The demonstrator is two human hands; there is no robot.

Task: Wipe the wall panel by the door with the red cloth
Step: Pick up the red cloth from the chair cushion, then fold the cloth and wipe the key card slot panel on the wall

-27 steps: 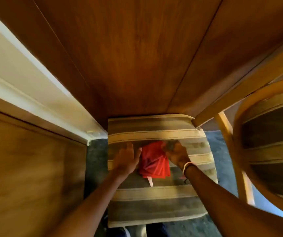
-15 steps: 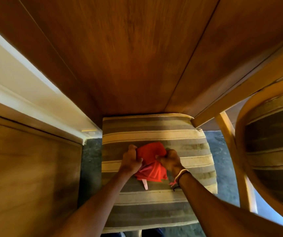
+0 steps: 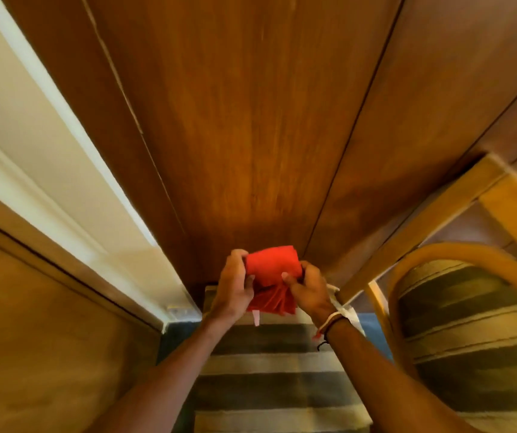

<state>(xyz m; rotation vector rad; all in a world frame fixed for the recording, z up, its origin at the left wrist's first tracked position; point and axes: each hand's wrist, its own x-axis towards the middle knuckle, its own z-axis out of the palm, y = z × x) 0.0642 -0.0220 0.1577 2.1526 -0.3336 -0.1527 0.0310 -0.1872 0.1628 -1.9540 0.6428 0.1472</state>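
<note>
While both hands grip the red cloth (image 3: 274,267) above the striped cushion (image 3: 269,370), the job sits at its preparing step: the cloth is being folded or bunched into a pad, and no wiping has begun as far as can be judged. The left hand (image 3: 233,287) curls around the cloth's left edge, fingers closed on the fabric. The right hand (image 3: 308,289) pinches the right side, thumb on the front and fingers behind. The upper part of the cloth is a smooth folded face; the lower part hangs in loose pleats, with a pale tag dangling beneath. It is held in the air, close to the foot of the wood wall panel (image 3: 251,135), though whether it touches the wood cannot be told. A white door frame (image 3: 48,135) runs along the left, and a wooden chair (image 3: 469,307) stands to the right. Next, one hand likely needs to take the pad alone, press its flat face against the panel beside the frame, and sweep along the grain, with loose folds tucked in so they do not drag.
</note>
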